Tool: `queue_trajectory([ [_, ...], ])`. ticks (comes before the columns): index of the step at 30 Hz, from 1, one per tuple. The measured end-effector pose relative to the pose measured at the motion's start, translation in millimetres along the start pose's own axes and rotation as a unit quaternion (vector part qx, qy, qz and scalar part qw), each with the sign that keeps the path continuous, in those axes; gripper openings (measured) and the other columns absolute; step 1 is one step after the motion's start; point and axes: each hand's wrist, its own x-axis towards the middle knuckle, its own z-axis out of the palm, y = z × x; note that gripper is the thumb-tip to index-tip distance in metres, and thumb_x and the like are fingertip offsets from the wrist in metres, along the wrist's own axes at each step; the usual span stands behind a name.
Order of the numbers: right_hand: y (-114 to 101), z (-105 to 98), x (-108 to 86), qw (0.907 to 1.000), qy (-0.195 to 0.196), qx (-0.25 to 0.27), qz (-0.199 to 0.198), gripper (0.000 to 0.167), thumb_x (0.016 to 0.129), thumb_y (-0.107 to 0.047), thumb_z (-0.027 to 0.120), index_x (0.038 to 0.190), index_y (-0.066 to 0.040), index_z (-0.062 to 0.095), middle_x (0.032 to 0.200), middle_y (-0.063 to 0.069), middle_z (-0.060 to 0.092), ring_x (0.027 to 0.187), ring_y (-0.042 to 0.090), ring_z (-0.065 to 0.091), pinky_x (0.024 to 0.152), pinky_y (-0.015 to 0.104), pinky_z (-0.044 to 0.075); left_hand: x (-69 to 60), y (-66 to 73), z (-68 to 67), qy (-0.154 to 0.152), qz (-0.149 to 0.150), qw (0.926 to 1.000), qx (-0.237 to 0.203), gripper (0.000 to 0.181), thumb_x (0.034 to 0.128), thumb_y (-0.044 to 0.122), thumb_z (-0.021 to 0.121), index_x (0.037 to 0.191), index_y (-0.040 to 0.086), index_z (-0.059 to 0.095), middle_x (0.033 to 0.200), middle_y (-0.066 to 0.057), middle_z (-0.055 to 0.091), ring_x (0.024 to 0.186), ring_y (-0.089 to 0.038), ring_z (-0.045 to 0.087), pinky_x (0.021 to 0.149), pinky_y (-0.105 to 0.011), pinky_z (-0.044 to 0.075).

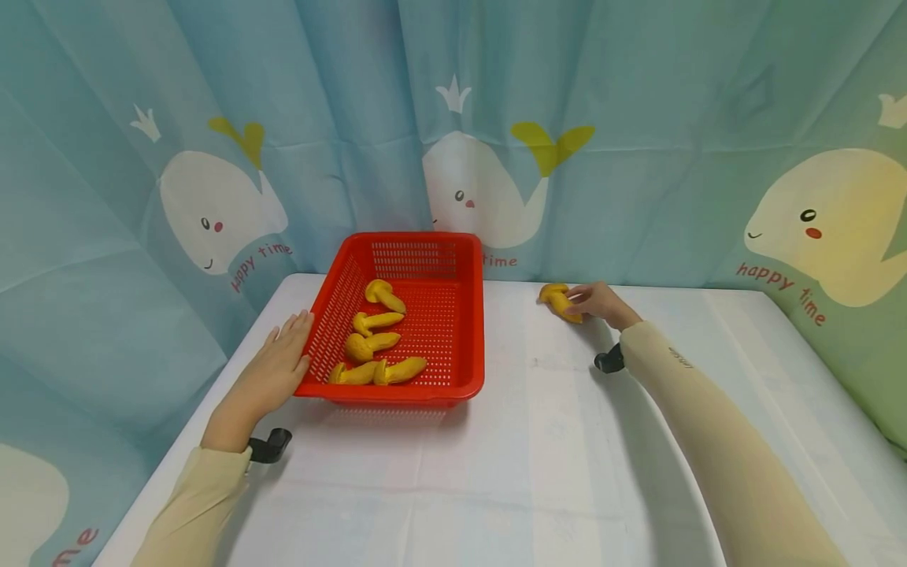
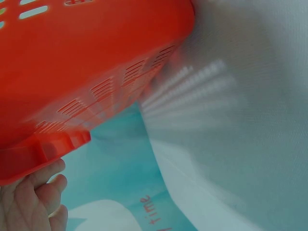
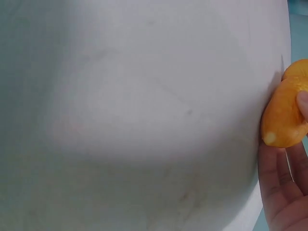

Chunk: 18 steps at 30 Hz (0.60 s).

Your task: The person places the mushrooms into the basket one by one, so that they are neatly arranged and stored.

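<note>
A yellow mushroom (image 1: 557, 300) lies near the table's back edge, right of the red basket (image 1: 476, 378). My right hand (image 1: 601, 303) pinches its stem; in the right wrist view the thumb presses on the orange-yellow mushroom (image 3: 284, 115), with other fingers (image 3: 272, 183) behind it. At the basket's left side, my left hand (image 1: 272, 366) rests along the rim with its fingers straight. The left wrist view has the fingers of that hand (image 2: 29, 204) under the rim of the basket (image 2: 86, 62). Several yellow mushrooms (image 1: 404, 369) lie inside the basket, toward its left side.
A white cloth covers the table (image 1: 453, 480). Behind it and on the left hangs a blue-green curtain (image 1: 368, 118) printed with whales. A black wrist camera (image 1: 611, 360) sits at the right sleeve, another camera (image 1: 271, 446) at the left.
</note>
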Motion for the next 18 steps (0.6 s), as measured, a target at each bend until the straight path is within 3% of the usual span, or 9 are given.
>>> queue_trajectory([
  [7,-3.8,1.8,0.8,0.9997,-0.014,0.017,-0.011,0.048,0.089,-0.014,0.063,0.131,0.004,0.05,0.131,0.029,0.052,0.093,0.015,0.057,0.08,0.021,0.051,0.8,-1.8,0.7,0.002,-0.001,1.0,0.004,0.067,0.0956,0.014,0.042,0.149,-0.002,0.005,0.156,-0.024,0.009,0.145,-0.04,0.004,0.118,-0.055,0.0],
  [14,-11.7,-8.4,-0.3,0.997,-0.046,0.051,-0.035,0.052,0.09,-0.015,0.062,0.134,0.005,0.045,0.133,0.029,0.049,0.086,0.007,0.057,0.09,0.029,0.05,1.0,-1.3,0.7,0.003,0.0,1.0,0.009,0.067,0.0957,0.015,0.042,0.149,-0.001,0.006,0.156,-0.023,0.01,0.145,-0.04,0.005,0.118,-0.056,0.003],
  [18,-18.6,-13.7,-2.7,0.9954,-0.061,0.053,-0.051,0.052,0.09,-0.016,0.062,0.134,0.005,0.045,0.126,0.023,0.056,0.087,0.007,0.057,0.093,0.03,0.05,0.8,-1.1,0.3,0.001,-0.002,1.0,0.009,0.067,0.0957,0.016,0.042,0.149,-0.001,0.006,0.156,-0.024,0.01,0.145,-0.04,0.005,0.118,-0.056,0.002],
])
